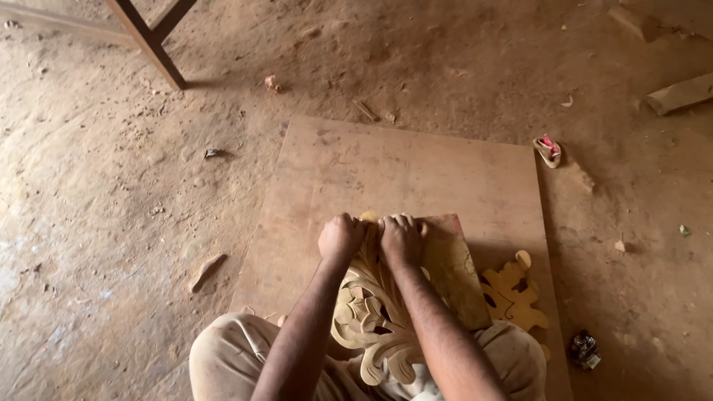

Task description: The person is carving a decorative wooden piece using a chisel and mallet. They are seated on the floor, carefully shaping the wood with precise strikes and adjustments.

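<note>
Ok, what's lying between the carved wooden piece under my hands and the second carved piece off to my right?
In the head view, a flat brown block lies between the carved wooden piece and the second carved piece.

Pale yellow carving (369, 315) w/ scrollwork, reddish-brown board (386, 171).

A dusty reddish-brown dirt floor (111, 223) fills the scene under soft, even light. A large flat brown plywood sheet (401, 171) lies on it at the centre. At far left stand dark wooden furniture legs (152, 41). Pale timber offcuts (679, 93) lie far right, with wood chips (206, 270) scattered at left.
</note>
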